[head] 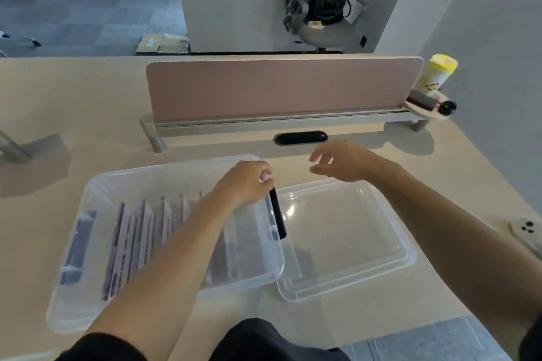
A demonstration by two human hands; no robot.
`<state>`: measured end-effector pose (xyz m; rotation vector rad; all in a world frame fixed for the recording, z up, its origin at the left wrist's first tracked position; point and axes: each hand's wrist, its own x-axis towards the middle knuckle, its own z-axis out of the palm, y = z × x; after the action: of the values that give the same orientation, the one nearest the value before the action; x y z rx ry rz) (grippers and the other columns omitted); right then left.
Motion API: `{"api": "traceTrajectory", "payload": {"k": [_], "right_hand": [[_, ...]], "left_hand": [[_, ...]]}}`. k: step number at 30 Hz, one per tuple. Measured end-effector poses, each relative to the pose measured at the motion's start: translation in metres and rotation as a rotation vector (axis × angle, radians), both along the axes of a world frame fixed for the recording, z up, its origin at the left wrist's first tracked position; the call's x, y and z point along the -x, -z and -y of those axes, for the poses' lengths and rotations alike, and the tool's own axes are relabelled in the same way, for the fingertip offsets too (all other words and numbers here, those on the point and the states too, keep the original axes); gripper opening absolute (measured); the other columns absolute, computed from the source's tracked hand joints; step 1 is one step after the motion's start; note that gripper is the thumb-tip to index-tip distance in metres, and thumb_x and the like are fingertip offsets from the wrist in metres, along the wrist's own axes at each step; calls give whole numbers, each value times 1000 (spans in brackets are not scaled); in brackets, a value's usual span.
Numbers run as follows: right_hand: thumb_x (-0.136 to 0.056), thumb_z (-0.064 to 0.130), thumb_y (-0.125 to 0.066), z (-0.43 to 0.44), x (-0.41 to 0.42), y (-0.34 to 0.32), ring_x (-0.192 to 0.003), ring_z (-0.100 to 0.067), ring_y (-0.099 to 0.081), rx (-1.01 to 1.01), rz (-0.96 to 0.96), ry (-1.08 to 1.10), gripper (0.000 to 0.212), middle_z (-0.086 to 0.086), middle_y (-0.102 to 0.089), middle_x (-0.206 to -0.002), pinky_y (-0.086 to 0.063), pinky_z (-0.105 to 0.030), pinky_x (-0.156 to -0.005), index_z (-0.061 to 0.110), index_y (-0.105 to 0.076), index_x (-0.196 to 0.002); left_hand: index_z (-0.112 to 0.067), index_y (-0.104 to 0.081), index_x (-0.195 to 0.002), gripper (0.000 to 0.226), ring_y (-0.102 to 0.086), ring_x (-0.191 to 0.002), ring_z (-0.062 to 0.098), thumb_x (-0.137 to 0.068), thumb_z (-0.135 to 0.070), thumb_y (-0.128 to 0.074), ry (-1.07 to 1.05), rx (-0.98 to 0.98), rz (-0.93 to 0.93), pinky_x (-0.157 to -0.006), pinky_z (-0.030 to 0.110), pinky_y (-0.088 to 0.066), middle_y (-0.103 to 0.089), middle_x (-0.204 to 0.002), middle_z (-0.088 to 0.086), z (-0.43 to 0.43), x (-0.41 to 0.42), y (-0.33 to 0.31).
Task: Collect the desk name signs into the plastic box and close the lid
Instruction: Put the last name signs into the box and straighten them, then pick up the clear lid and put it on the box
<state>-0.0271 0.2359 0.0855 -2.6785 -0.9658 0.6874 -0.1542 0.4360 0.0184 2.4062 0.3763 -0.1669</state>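
Left hand, mid-frame, curled fingers pinching the top end of a dark name sign held steeply against the right wall of the clear plastic box; inside or outside that wall cannot be told. Right hand, apart from the left and just right of centre, fingers loosely spread, holding nothing, above the desk. Other signs stand on edge in a row inside the box at lower left; the lid lies flat beside the box's right side, pink divider panel behind.
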Motion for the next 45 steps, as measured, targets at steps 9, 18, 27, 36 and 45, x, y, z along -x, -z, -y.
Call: {"api": "traceTrajectory", "payload": {"k": [9, 18, 27, 36, 45], "right_hand": [[-81, 52, -74, 68, -137, 77, -113, -21, -57, 143, -175, -106, 61, 2, -60, -129, -44, -34, -89, 25, -56, -133], [-69, 62, -78, 67, -186, 174, -129, -33, -46, 346, -106, -353, 96, -7, -46, -144, -39, -48, -105, 24, -37, -147], [-57, 80, -73, 50, -189, 229, -121, -31, -47, 402, 36, -544, 108, -7, -48, -131, -41, -47, -99, 17, -40, -138], [-71, 54, -81, 38, -193, 222, -105, -25, -59, 460, -87, -455, 78, -2, -58, -115, -46, -36, -82, 13, -49, -129], [-84, 46, -73, 58, -233, 126, -111, -31, -60, 196, -40, -258, 57, -7, -61, -126, -47, -37, -84, 21, -52, -131]], "left_hand": [[-29, -52, -129, 65, -55, -114, 17, -75, -57, -72, 27, -28, -368, -92, 34, -46, -58, -120, -9, 92, -138, 35], [-21, -27, -142, 120, -32, -128, 33, -46, -59, -87, -19, -326, -675, -102, 43, -34, -24, -142, 9, 109, -159, 128], [-24, -39, -124, 111, -43, -110, 28, -32, -65, -84, 55, -537, -626, -92, 41, -33, -45, -118, 6, 105, -165, 166], [-16, -47, -114, 97, -47, -105, 25, -38, -62, -87, 100, -524, -627, -90, 35, -41, -50, -113, 3, 106, -181, 157], [-23, -42, -112, 81, -60, -85, 26, -52, -55, -87, -74, -448, -350, -67, 32, -39, -63, -95, -6, 100, -204, 59]]}}
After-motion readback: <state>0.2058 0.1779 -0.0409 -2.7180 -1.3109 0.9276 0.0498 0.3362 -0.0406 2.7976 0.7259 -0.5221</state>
